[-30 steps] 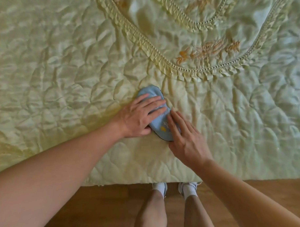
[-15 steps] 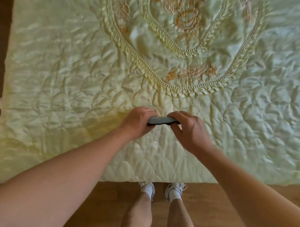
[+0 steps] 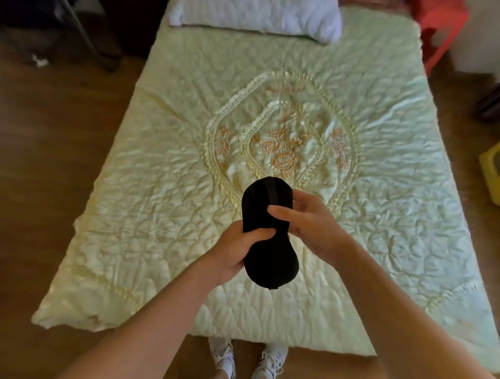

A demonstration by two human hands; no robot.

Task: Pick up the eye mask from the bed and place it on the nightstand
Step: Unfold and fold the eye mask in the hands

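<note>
Pickup done: black, peanut-shaped fabric eye mask [image 3: 265, 232] aloft above pale quilted satin bedspread [image 3: 157, 214], pinched between thumb and fingers of left hand [image 3: 235, 251] and right hand [image 3: 313, 222]; next, locating unseen nightstand.

Both hands hold the eye mask [image 3: 267, 232] above the bed [image 3: 157, 200], black side up; the left hand [image 3: 235, 251] pinches its middle; the right hand [image 3: 313, 220] grips its edge. A white pillow [image 3: 255, 11] lies at the far end.

head view — looking down, bed [image 3: 157, 214] foot
</note>
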